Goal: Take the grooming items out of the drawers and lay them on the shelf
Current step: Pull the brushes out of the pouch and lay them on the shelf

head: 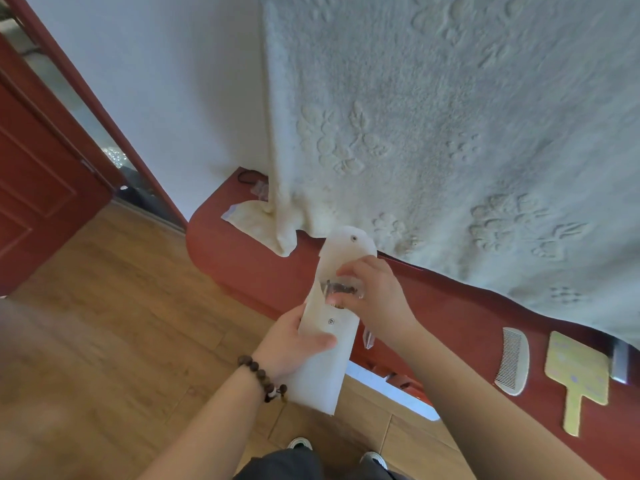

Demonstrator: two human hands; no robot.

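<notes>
My left hand [294, 344] grips a long white pouch [322, 368] with a snap flap, held upright above the floor. At the pouch's open mouth my right hand [374, 299] pinches a clear plastic wrapper with a dark item [341, 289] inside it. On the red shelf [460, 306] to the right lie a pale comb [512, 360] and a yellow-green hand mirror [576, 372], side by side. A dark flat item [620, 362] lies just beyond the mirror, partly under the blanket.
A cream embossed blanket [450, 133] hangs over the shelf's back. A folded pale cloth [249, 216], a black cord [251, 175] and a clear packet lie at the shelf's far left end. A red door [41, 174] stands left; wood floor [121, 306] below. An open drawer [398, 382] shows under my right arm.
</notes>
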